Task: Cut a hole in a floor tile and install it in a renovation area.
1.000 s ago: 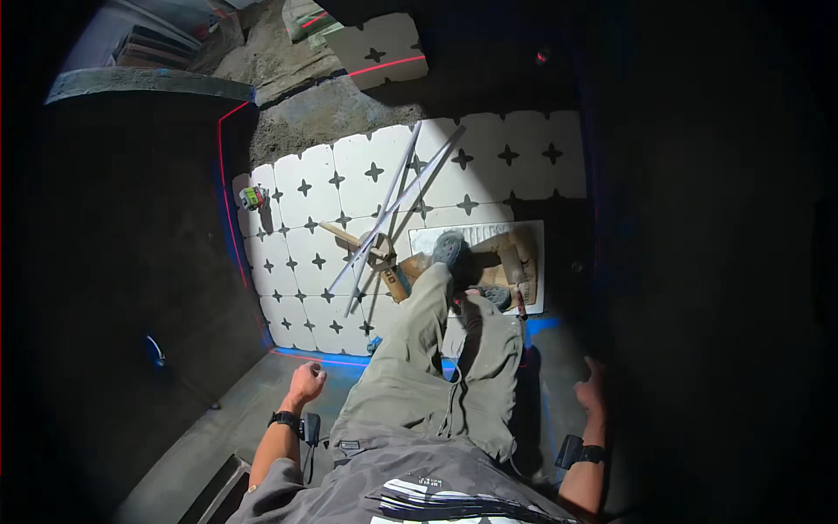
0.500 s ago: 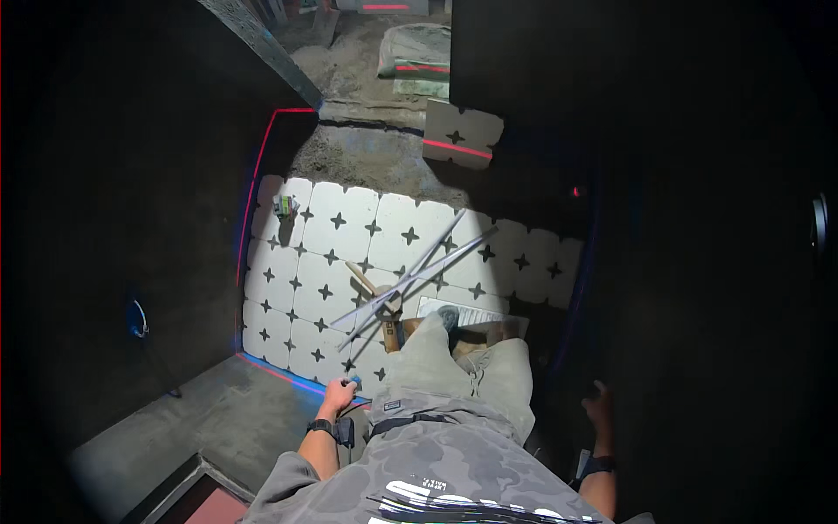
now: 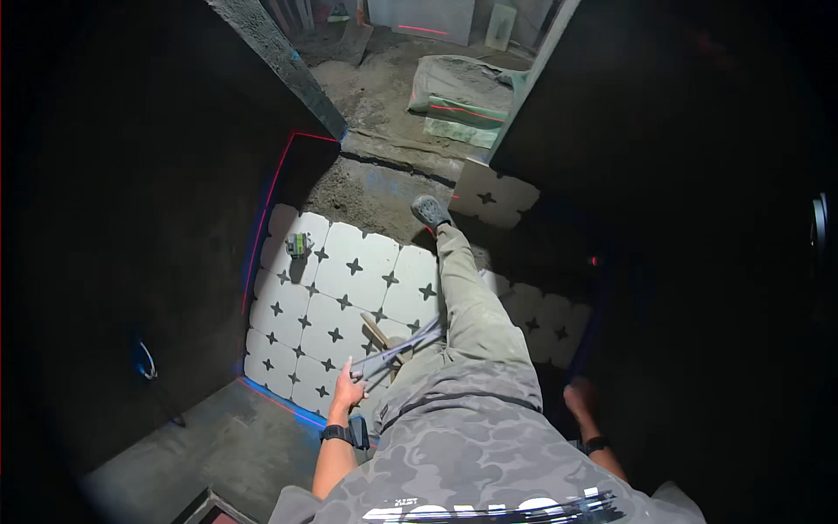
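My left hand (image 3: 349, 387) hangs above the white patterned tile floor (image 3: 301, 327), with at least the index finger stretched out and nothing visible in it. Just beyond that hand, long pale metal strips (image 3: 397, 351) lie crossed over a wooden handle (image 3: 377, 327), partly hidden by my leg. A dark device (image 3: 359, 431) shows beside my left wrist. My right hand (image 3: 579, 397) hangs in shadow by the right wall, touching nothing I can see; its fingers are smeared. My dark shoe (image 3: 429, 211) is stretched forward over the rough bed beyond the tiles.
A green-and-black box-shaped device (image 3: 298, 245) stands on the tiles at left, near the wall. One tile (image 3: 496, 194) lies at the doorway's right. Beyond the threshold (image 3: 401, 153) an open sack of grey powder (image 3: 463, 85) lies on the dusty floor. Dark walls close in both sides.
One leg has swung forward from beside the metal strips toward the doorway. My left hand has moved forward and its index finger now points out. The view has shifted, showing more of the doorway.
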`<action>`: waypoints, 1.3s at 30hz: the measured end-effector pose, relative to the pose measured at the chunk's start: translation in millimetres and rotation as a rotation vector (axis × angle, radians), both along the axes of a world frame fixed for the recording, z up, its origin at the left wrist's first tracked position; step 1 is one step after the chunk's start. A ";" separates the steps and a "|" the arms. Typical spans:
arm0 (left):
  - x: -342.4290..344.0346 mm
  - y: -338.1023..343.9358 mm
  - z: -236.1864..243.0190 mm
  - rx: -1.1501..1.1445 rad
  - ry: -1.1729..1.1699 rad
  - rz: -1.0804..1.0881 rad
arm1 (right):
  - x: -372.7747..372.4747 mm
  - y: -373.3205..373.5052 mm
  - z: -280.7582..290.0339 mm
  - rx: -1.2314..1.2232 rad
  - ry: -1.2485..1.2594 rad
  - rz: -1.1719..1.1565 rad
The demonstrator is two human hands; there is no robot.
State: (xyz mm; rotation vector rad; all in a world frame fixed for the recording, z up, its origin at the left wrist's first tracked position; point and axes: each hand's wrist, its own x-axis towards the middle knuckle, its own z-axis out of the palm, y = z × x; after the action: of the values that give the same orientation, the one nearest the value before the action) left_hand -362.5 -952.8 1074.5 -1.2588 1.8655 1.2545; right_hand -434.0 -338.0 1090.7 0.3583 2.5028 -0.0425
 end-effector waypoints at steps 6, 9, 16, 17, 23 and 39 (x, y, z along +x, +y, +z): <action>-221.3 -138.0 -61.4 -0.297 -0.176 -0.335 | -336.4 -161.0 -106.7 -0.297 -0.268 0.075; -451.2 -171.6 -16.9 -0.012 -0.072 -0.104 | -462.9 -217.6 -72.5 -0.621 -0.207 -0.169; -718.1 -296.8 38.9 -0.111 0.086 -0.134 | -681.8 -309.0 2.4 -0.581 -0.343 -0.351; -753.3 -313.2 37.9 -0.162 0.058 -0.303 | -710.8 -321.2 14.5 -0.610 -0.343 -0.520; -1006.9 -352.6 20.8 -0.095 -0.080 -0.583 | -826.3 -381.9 51.1 -0.394 -0.251 -0.535; -1591.0 -104.7 -32.1 0.207 0.033 -0.966 | -757.9 -557.1 -82.8 -0.712 0.402 -1.517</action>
State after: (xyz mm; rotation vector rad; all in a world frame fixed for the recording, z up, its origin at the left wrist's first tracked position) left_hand -1953.5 -1057.5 1042.5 -0.1347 1.9066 0.8695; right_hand -1191.8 -895.0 1007.9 1.8781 1.7320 -1.6088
